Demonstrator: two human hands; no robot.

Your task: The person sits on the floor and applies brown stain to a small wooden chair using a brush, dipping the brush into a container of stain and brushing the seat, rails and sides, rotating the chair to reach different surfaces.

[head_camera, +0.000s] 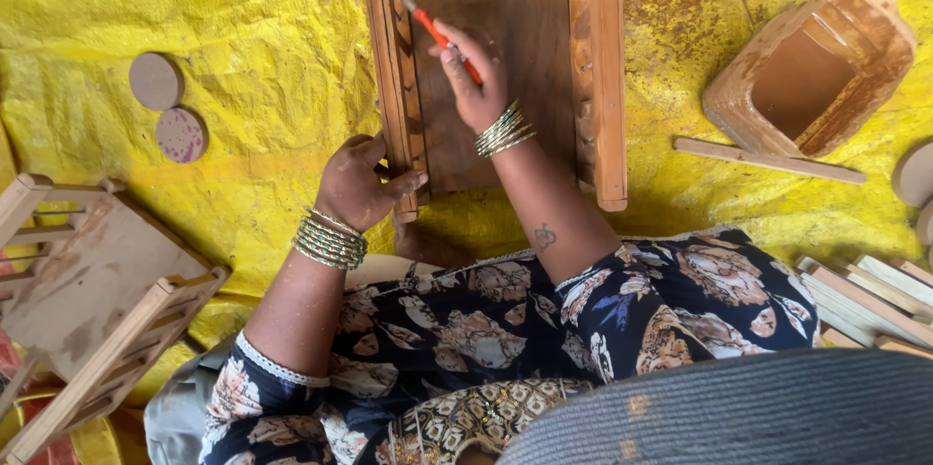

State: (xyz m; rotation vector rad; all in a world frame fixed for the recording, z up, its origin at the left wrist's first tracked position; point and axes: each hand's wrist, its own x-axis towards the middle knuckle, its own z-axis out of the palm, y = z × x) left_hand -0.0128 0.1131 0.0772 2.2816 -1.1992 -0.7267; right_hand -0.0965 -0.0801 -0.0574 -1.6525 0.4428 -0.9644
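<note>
Brush [435, 30], red-handled, gripped in the right hand [473, 86]; bristle tip rests near the upper left corner of the panel, against the side rail.

Wooden tray-like frame [496, 76], dark-stained, lying on the yellow sheet [272, 67] directly ahead of the person. Left hand [358, 183] clasps its near left corner, thumb over the rail, steadying it.

Progress, as judged: panel and both rails already carry a deep brown colour, so coating looks largely done; whether the brush adds a further coat or touches up the left rail is hard to say from this angle.

Second frame [92, 300], pale and seemingly unstained, stands at lower left; likely work remaining.

Box-shaped wooden piece [812, 71], brown-stained, lies tilted at upper right, a loose wooden strip [768, 161] beside it.

Two round discs [167, 105] rest on the sheet at left, well apart from the frame.

Stacked pale slats [870, 305] at right edge, cut off.

Hidden: far end of the dark frame runs out of view; its near edge is partly masked by the forearms and patterned clothing.
</note>
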